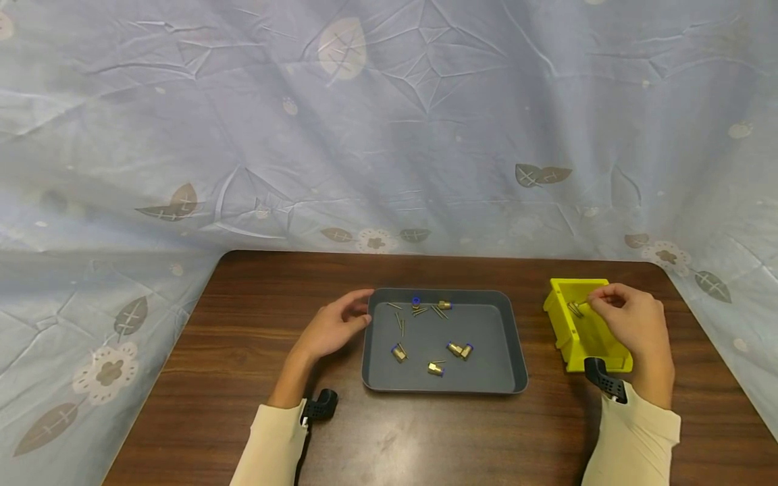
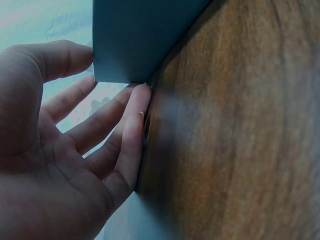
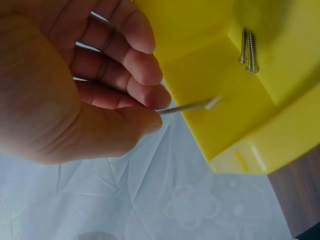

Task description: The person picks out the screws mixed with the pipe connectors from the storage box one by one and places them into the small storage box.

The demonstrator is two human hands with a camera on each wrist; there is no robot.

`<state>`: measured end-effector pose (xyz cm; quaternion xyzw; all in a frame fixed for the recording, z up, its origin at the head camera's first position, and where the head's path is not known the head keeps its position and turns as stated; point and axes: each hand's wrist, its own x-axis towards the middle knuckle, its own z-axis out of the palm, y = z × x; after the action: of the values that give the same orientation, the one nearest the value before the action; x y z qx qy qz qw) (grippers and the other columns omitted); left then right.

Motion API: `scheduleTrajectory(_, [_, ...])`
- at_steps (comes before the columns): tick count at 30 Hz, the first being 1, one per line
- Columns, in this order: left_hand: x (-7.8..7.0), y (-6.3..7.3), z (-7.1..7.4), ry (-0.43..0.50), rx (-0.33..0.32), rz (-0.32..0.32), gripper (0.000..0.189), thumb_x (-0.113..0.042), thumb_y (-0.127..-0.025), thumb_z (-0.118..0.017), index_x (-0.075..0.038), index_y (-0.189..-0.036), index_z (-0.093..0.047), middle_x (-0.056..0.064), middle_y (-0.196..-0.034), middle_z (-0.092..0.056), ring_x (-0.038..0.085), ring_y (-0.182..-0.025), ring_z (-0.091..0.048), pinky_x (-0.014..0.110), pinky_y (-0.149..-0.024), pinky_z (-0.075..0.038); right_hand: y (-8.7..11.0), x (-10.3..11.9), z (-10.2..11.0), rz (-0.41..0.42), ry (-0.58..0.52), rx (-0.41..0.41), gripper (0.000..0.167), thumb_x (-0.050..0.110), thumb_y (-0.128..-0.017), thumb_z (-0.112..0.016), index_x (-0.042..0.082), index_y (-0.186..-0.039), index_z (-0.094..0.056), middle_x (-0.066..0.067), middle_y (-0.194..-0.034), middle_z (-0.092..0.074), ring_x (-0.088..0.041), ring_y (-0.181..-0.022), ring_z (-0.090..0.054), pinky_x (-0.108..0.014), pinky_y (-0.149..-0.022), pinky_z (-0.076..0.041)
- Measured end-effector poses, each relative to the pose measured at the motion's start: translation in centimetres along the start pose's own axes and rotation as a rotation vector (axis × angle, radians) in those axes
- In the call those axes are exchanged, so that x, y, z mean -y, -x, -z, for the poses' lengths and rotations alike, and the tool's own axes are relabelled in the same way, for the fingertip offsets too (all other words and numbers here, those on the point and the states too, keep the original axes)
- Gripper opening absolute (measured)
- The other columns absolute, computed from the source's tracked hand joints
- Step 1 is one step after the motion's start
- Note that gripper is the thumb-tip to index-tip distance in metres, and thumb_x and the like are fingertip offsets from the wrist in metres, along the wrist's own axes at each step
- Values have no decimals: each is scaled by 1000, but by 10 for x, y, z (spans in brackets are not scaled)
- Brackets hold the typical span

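My right hand (image 1: 638,322) is over the yellow bin (image 1: 598,345), pinching a screw (image 3: 182,108) between thumb and fingertips. The screw's head end points out over the bin's side wall. Inside the bin lie a few more screws (image 3: 251,54). My left hand (image 1: 328,329) is at the left edge of the grey tray (image 1: 495,351), thumb against its side wall and fingers loosely extended around the far left corner. On the tray are several brass fittings with blue collars (image 1: 435,368) and several thin screws (image 1: 399,322), mostly toward its left and back.
The dark wooden table (image 1: 425,432) carries the tray in the middle and the bin to its right. A pale patterned cloth (image 1: 365,135) hangs behind the table and along its sides. Each wrist wears a black camera mount (image 1: 321,405).
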<state>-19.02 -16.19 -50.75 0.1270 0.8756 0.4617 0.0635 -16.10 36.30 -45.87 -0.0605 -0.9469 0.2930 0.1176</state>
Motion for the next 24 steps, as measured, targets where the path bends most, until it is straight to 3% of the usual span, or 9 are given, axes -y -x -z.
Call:
scheduleTrajectory(8, [0,0,0,8,5,9,54,-19,-106,-71,-17,-159,-60,14,-135,-75,29,-112,-71,52,-98,-53,-2,11,-2,45,-5,-7,27,24,-106,-71,-1,-110,-79,-20,-101,-78,-28,-85,-64,-38,-70,-46])
scheduleTrajectory(16, [2,-1,0,18,11,-9,53,-21,-107,-70,-15,-159,-60,16,-134,-75,29,-112,-71,53,-96,-54,-6,33,-8,158,-29,37,21,23,-107,-73,3,-109,-80,-11,-94,-78,-20,-76,-60,-31,-63,-46])
scheduleTrajectory(24, [1,-1,0,12,9,1,54,-20,-106,-71,-16,-159,-60,15,-133,-76,29,-111,-71,53,-96,-53,-8,53,-13,314,-85,91,9,14,-103,-77,6,-105,-81,-6,-95,-78,-22,-84,-70,-24,-70,-52])
